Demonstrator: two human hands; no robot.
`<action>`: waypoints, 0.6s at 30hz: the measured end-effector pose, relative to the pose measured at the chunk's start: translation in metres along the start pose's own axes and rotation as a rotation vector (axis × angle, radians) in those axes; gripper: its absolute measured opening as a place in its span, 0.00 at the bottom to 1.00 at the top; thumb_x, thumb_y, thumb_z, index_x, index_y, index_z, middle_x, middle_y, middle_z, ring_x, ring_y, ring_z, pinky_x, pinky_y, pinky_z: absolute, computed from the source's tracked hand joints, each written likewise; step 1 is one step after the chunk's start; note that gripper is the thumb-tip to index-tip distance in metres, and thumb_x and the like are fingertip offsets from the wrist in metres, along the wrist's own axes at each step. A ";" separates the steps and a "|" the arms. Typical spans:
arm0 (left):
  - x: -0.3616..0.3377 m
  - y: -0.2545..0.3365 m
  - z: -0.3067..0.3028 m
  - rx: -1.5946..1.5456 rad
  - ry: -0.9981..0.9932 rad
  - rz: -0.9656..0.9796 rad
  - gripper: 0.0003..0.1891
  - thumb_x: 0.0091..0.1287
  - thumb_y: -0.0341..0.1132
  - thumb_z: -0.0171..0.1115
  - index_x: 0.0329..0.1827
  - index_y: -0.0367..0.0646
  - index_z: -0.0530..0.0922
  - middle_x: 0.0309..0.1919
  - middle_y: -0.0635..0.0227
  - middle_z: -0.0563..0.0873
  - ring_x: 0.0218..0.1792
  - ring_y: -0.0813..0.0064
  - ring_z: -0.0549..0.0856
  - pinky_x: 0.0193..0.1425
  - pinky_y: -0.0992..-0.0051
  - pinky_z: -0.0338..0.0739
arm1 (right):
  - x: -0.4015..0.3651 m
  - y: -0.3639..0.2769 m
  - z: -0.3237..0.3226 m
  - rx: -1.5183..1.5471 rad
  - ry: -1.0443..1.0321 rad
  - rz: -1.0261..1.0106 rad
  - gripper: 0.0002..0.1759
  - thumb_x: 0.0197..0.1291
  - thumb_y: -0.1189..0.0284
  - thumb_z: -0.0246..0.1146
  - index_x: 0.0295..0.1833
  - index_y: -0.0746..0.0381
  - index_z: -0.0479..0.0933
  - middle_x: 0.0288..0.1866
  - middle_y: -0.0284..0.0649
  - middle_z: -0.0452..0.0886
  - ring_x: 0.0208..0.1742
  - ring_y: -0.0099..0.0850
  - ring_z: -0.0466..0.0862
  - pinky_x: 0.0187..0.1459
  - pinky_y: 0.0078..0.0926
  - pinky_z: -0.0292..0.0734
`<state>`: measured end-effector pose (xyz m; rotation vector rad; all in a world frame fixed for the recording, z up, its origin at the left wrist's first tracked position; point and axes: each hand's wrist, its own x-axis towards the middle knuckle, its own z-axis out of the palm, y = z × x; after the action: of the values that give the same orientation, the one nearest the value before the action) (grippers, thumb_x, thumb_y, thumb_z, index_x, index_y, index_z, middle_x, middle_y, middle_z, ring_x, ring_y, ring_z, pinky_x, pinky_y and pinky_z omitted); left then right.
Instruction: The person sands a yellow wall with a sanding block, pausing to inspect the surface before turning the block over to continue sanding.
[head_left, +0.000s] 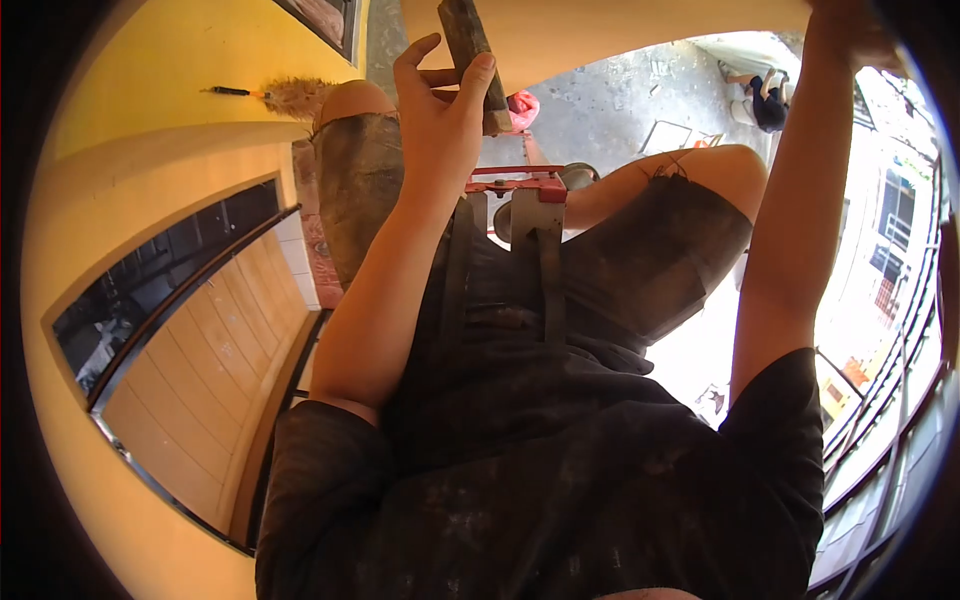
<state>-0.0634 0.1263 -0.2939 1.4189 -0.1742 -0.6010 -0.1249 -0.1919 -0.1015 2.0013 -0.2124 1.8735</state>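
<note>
A likely feather duster [297, 97] shows at left, wooden panels [205, 370] below it, a distant person [769, 106] at right.

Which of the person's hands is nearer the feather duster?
Left. The left hand, holding a dark block, is right of the feather duster in the picture; the right hand is much farther, at the top-right edge.

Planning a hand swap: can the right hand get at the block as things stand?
Probably yes: the right hand, near the frame's upper right edge, would have to cross over, but nothing visible blocks the way, and the block juts past the left hand.
</note>
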 end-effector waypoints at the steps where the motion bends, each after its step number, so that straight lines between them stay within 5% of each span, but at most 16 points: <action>1: 0.001 0.000 -0.001 0.012 -0.007 -0.021 0.34 0.66 0.45 0.69 0.67 0.38 0.61 0.41 0.56 0.80 0.35 0.74 0.84 0.32 0.75 0.82 | 0.004 -0.009 -0.009 -0.090 -0.117 0.039 0.32 0.74 0.52 0.38 0.75 0.60 0.52 0.78 0.57 0.44 0.78 0.58 0.40 0.74 0.65 0.44; 2: 0.002 0.001 -0.003 0.023 -0.012 -0.039 0.35 0.66 0.45 0.70 0.67 0.38 0.61 0.41 0.56 0.80 0.35 0.74 0.84 0.31 0.75 0.82 | 0.006 -0.015 -0.012 -0.180 -0.231 0.076 0.29 0.76 0.58 0.32 0.75 0.63 0.49 0.77 0.69 0.30 0.78 0.66 0.28 0.73 0.74 0.43; 4: 0.003 0.005 -0.005 0.003 -0.002 -0.043 0.35 0.65 0.44 0.70 0.67 0.38 0.61 0.41 0.56 0.80 0.33 0.74 0.84 0.30 0.75 0.82 | -0.010 0.007 -0.002 -0.081 -0.212 0.079 0.32 0.76 0.52 0.30 0.76 0.61 0.47 0.78 0.66 0.25 0.79 0.63 0.28 0.72 0.72 0.47; 6: 0.002 0.010 -0.004 -0.036 0.002 -0.053 0.35 0.65 0.44 0.70 0.67 0.38 0.61 0.41 0.57 0.80 0.32 0.74 0.84 0.30 0.75 0.82 | -0.023 0.037 0.021 0.053 0.127 0.290 0.36 0.66 0.51 0.55 0.70 0.64 0.60 0.74 0.63 0.49 0.72 0.49 0.59 0.66 0.49 0.60; 8: 0.003 0.013 -0.005 -0.026 -0.007 -0.061 0.35 0.65 0.43 0.70 0.67 0.38 0.61 0.39 0.58 0.80 0.30 0.75 0.84 0.29 0.76 0.82 | -0.004 -0.026 0.002 0.127 -0.143 0.312 0.44 0.69 0.39 0.40 0.67 0.71 0.49 0.68 0.63 0.46 0.69 0.52 0.56 0.63 0.56 0.60; 10: 0.002 0.014 -0.005 -0.089 -0.012 -0.058 0.35 0.65 0.42 0.70 0.68 0.37 0.61 0.38 0.58 0.80 0.29 0.75 0.84 0.28 0.76 0.81 | 0.003 -0.029 0.004 0.134 -0.122 0.255 0.45 0.66 0.34 0.42 0.61 0.70 0.54 0.60 0.59 0.53 0.63 0.52 0.60 0.58 0.62 0.64; 15: 0.004 0.002 -0.008 -0.136 -0.063 -0.048 0.35 0.66 0.39 0.69 0.70 0.39 0.59 0.39 0.60 0.79 0.29 0.76 0.84 0.26 0.77 0.81 | -0.001 -0.011 0.002 -0.130 -0.147 0.021 0.42 0.70 0.37 0.38 0.62 0.69 0.54 0.60 0.58 0.54 0.62 0.53 0.61 0.58 0.61 0.66; 16: 0.004 0.004 -0.009 -0.161 -0.098 -0.068 0.34 0.67 0.37 0.68 0.71 0.40 0.59 0.39 0.60 0.79 0.31 0.77 0.84 0.26 0.78 0.81 | -0.001 0.001 0.001 -0.333 -0.150 -0.127 0.46 0.73 0.40 0.30 0.68 0.77 0.51 0.61 0.65 0.58 0.64 0.59 0.65 0.54 0.58 0.75; 18: 0.004 0.008 -0.010 -0.146 -0.135 -0.095 0.35 0.67 0.36 0.69 0.71 0.41 0.59 0.39 0.60 0.79 0.30 0.77 0.84 0.26 0.77 0.81 | 0.004 -0.001 0.000 -0.165 -0.121 -0.004 0.46 0.71 0.37 0.33 0.65 0.74 0.55 0.58 0.61 0.58 0.60 0.54 0.65 0.52 0.57 0.74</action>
<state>-0.0533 0.1330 -0.2888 1.2514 -0.1673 -0.7741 -0.1245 -0.1902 -0.0981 2.0016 -0.3834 1.6752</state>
